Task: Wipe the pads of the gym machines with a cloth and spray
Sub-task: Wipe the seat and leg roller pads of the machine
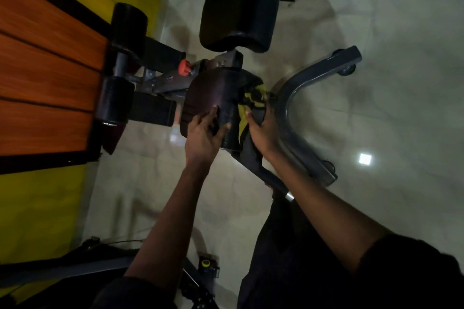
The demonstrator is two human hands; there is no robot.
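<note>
Wiping in hand, judged early to midway. Left of frame: two foam rollers [128,22], no cloth near them, judged not yet done. Centre: seat pad [213,90], the item under work; left hand [203,133] rests on its near face, fingers laid fairly straight and close together, steadying it. Just right: cloth [253,95], yellow and dark, pressed against the seat pad's right edge; right hand [263,130] grips it, fingers curled round the bunched fabric. Upper centre: back pad [226,15], touched by neither hand, probably left to do. Right: curved grey leg [291,105], no part of the task. Not determinable in the dim light: whether any pad is clean or wet. Spray bottle not in view. Seat pad's right side hidden by the cloth; right fingertips buried in it.
</note>
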